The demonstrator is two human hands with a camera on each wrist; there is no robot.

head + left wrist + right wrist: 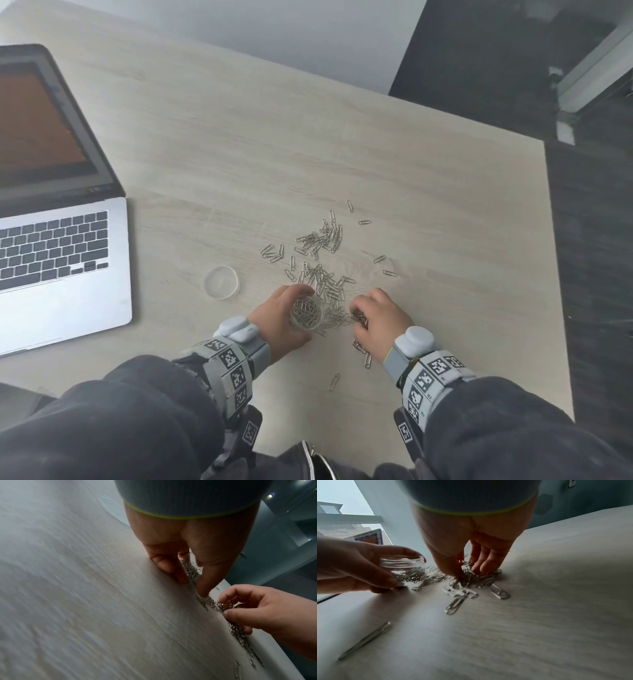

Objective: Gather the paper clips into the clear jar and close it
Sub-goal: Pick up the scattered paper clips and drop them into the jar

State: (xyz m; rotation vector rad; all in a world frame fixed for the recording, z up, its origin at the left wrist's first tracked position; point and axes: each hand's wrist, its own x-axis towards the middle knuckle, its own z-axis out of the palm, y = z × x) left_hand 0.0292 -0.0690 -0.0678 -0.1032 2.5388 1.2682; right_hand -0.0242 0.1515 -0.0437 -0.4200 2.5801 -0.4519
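Observation:
A small clear jar point(306, 313) stands open on the light wood table, partly filled with silver paper clips. My left hand point(284, 322) grips it from the side, thumb and fingers curled round its wall; the right wrist view shows the jar point(405, 572) in that hand point(359, 569). Just right of the jar, my right hand point(375, 318) pinches a bunch of paper clips point(467, 574) on the table surface. Many loose clips point(322, 240) lie scattered beyond both hands. The clear round lid point(222, 282) lies flat to the left of the jar.
An open laptop point(58, 240) occupies the table's left side. The table's right edge point(556, 274) drops to a dark floor. A single clip point(334, 381) lies near the front edge, between my forearms.

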